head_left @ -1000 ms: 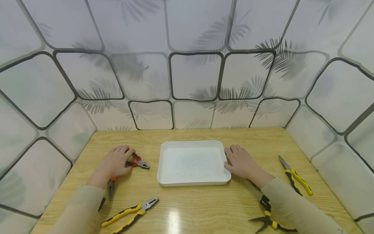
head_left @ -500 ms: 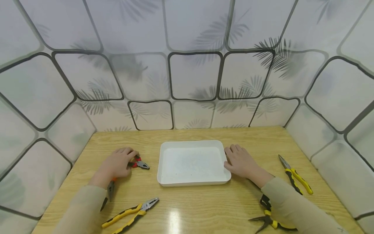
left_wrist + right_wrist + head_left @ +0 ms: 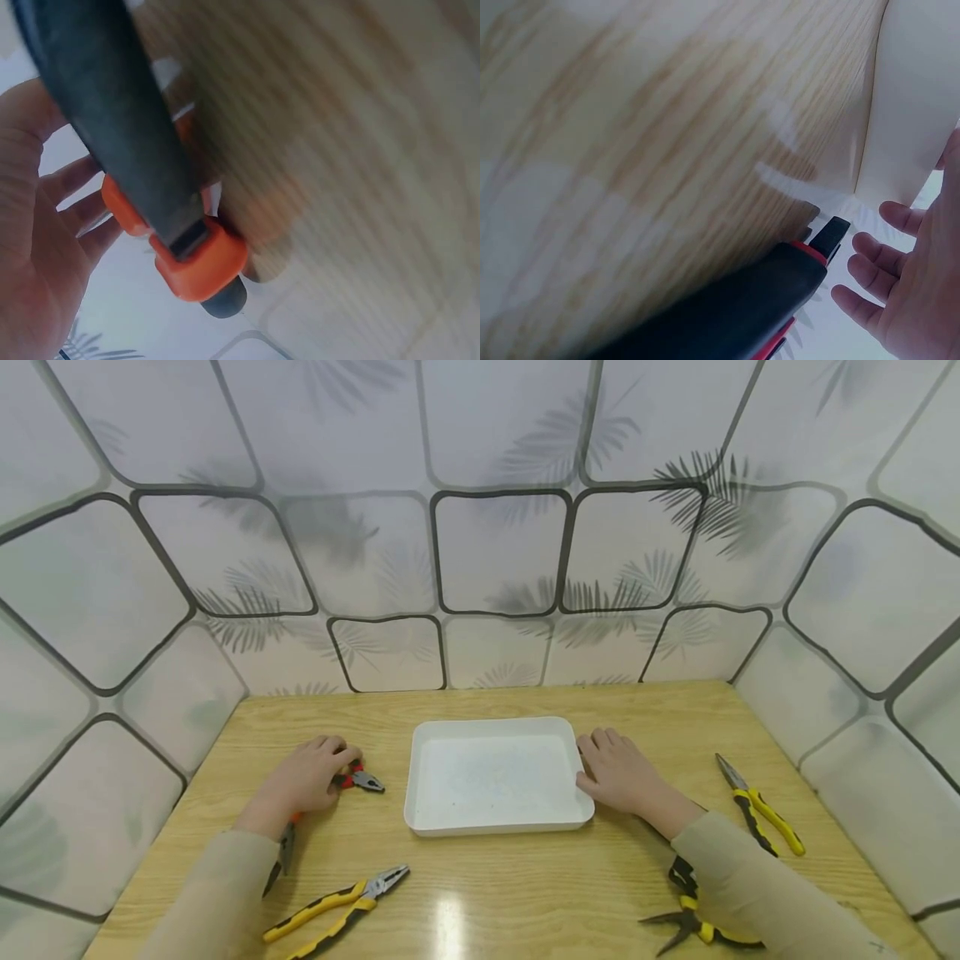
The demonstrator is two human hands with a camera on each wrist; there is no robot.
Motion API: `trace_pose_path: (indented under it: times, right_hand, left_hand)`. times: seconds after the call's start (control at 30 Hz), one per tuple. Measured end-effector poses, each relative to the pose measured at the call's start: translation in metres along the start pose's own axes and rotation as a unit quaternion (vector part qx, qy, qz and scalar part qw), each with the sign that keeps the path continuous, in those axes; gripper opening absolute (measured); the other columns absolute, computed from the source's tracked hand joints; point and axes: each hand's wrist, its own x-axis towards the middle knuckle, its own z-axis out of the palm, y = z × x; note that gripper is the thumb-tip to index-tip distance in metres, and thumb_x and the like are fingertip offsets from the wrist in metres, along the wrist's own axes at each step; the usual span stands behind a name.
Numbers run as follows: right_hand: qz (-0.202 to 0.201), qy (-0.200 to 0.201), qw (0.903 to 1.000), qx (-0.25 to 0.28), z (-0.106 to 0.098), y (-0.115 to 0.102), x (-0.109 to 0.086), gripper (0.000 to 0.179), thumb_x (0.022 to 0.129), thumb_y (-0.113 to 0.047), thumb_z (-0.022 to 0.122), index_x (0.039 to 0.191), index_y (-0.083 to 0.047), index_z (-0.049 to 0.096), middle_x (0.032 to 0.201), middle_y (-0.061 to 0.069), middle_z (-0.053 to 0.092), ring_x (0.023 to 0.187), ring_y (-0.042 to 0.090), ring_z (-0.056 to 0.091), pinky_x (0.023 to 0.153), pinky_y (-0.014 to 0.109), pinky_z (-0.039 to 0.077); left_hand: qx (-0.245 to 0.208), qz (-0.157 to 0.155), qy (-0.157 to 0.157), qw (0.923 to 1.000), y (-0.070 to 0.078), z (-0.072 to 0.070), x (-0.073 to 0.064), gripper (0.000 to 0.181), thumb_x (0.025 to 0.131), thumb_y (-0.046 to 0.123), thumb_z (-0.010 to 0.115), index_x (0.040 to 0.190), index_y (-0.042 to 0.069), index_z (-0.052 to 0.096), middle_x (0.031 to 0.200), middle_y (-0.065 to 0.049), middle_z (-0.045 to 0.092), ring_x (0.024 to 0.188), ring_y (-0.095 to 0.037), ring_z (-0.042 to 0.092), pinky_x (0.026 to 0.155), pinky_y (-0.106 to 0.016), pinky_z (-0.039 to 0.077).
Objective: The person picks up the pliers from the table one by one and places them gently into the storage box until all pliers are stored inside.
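On the left of the table my left hand (image 3: 311,774) lies over red-and-black combination pliers (image 3: 367,781), thumb and forefinger either side of the handles, which it mostly hides. The metal nose points right. Below that wrist lie orange-handled pliers (image 3: 288,843), partly hidden by my sleeve; they loom large in the left wrist view, with the fingers (image 3: 75,180) behind. My right hand (image 3: 618,774) is at the right end of a white tray (image 3: 495,828), loosely bent fingertips right at its wall. A black-and-red tool handle (image 3: 742,300) lies under it in the right wrist view.
Yellow-and-black combination pliers (image 3: 345,906) lie in front at left. Long-nose pliers (image 3: 757,810) rest at far right. Other yellow-handled pliers (image 3: 686,927) and a black tool part (image 3: 682,874) show beside my right sleeve. A patterned backdrop (image 3: 495,552) encloses the table.
My left hand has slid a little to the right, further over the handles of the red-and-black pliers. The right hand and tray have stayed in place.
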Motion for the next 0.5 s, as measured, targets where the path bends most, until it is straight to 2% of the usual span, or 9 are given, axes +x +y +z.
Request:
trace_pose_path:
  times: [0.27,0.5]
  right_hand:
    - [-0.004,0.0,1.0,0.001,-0.0032,-0.0025,0.0004,0.034,0.098,-0.026,0.062,0.121,-0.002,0.058,0.099,0.012,0.051,0.084,0.024,0.042,0.072,0.041,0.04]
    - [-0.004,0.006,0.9999,0.008,-0.0032,-0.0022,-0.0003,0.034,0.098,-0.025,0.063,0.122,-0.002,0.058,0.102,0.014,0.055,0.086,0.026,0.047,0.074,0.044,0.044]
  left_hand:
    - [-0.007,0.004,-0.005,1.0,-0.0019,-0.0041,0.0029,0.057,0.072,-0.001,0.076,0.126,0.014,0.066,0.11,-0.012,0.059,0.099,-0.032,0.056,0.087,-0.054,0.052]
    - [-0.001,-0.001,-0.008,1.0,-0.0052,-0.003,0.0054,0.056,0.07,0.002,0.077,0.122,0.018,0.065,0.104,-0.009,0.057,0.092,-0.027,0.051,0.08,-0.048,0.049]
